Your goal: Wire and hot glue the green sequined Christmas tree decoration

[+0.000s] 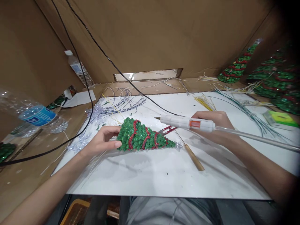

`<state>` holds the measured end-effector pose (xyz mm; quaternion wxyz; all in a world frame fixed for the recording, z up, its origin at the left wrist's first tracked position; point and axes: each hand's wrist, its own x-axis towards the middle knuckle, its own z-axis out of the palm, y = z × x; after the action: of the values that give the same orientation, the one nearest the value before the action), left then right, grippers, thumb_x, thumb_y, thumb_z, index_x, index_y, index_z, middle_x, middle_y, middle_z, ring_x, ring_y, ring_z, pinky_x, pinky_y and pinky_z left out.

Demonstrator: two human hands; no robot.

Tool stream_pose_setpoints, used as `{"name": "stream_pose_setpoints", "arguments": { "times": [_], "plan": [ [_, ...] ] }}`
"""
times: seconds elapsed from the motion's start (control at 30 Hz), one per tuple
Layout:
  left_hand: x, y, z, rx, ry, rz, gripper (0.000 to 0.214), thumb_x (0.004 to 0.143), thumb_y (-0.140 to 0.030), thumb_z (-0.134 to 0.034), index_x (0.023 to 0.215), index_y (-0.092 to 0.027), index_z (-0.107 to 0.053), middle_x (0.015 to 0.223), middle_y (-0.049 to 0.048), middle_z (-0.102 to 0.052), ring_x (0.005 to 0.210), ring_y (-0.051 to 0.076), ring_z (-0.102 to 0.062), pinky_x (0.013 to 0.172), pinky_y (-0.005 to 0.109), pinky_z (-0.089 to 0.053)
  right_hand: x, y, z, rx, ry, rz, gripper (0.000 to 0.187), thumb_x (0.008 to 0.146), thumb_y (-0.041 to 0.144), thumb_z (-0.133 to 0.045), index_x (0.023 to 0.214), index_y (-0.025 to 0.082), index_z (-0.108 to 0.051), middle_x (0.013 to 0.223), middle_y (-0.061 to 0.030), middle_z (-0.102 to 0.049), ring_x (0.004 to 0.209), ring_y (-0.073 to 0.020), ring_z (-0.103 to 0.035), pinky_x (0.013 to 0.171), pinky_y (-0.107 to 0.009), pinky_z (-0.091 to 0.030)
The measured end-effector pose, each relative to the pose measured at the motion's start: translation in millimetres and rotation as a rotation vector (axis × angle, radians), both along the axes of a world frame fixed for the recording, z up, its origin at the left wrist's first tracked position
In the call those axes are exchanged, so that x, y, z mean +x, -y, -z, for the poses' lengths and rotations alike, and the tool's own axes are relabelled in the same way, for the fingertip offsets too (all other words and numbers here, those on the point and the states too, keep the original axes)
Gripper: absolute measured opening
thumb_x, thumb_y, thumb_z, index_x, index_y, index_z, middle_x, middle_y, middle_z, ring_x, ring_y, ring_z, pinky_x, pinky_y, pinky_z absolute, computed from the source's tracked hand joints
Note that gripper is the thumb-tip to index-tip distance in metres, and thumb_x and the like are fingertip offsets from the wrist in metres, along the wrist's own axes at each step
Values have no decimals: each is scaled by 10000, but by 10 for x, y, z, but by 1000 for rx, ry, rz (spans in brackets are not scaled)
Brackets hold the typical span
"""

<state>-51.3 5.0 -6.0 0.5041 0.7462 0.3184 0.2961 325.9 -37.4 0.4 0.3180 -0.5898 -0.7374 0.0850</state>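
Observation:
A small green Christmas tree with red glitter garlands lies sideways above the white board. My left hand grips it at its wide base, thumb in front. A clear star tips its narrow end, pointing right. My right hand is closed around a white hot glue gun with an orange switch. Its nozzle points left, over the tree and apart from it; a clear glue stick runs out of the back. Behind the tree lie red-handled snips. A wooden-handled awl rests near the star.
Black cables hang across the left side. Plastic bottles stand left. Loose wires and clear stars spread behind the left hand. Green wires, a yellow-green box and more trees are at right. Cardboard walls enclose the bench.

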Motion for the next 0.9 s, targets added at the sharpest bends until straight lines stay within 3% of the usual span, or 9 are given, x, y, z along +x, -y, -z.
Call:
{"name": "stream_pose_setpoints", "arguments": {
  "times": [0.13,0.3,0.57,0.77,0.9],
  "plan": [
    [6,-6,3,-35,43,-14,298,688,-408,-796,873,-176,-768,818,66,-731,772,220,-644,668,275,-487,180,-110,87,90,211,137,213,728,383,-594,790,202,-689,750,-69,-715,666,-208,-613,600,-298,-366],
    [18,-14,-12,-102,80,-24,317,653,-385,-826,882,-173,-771,824,73,-742,754,218,-650,656,275,-499,369,-262,174,-10,421,304,260,741,299,-581,971,242,-687,953,-92,-740,803,-258,-632,610,-315,-333],
    [82,34,-91,-284,116,-18,356,620,-376,-834,914,-181,-785,842,86,-773,725,240,-696,634,290,-523,484,-407,228,-83,448,297,247,805,360,-607,1007,229,-659,1071,-124,-724,895,-276,-616,618,-326,-300],
    [130,79,-151,-305,-3,-300,346,713,-508,-768,737,-164,-747,693,51,-731,701,223,-663,643,313,-512,461,-429,257,-88,465,292,300,780,351,-609,1050,232,-662,1098,-100,-727,922,-279,-631,613,-323,-306],
    [144,92,-170,-314,-76,-448,378,728,-527,-752,827,-163,-739,785,61,-749,851,266,-680,721,347,-520,472,-449,283,-91,493,309,305,754,349,-593,1036,254,-658,1069,-62,-733,922,-280,-647,601,-322,-319]
  ]
}}
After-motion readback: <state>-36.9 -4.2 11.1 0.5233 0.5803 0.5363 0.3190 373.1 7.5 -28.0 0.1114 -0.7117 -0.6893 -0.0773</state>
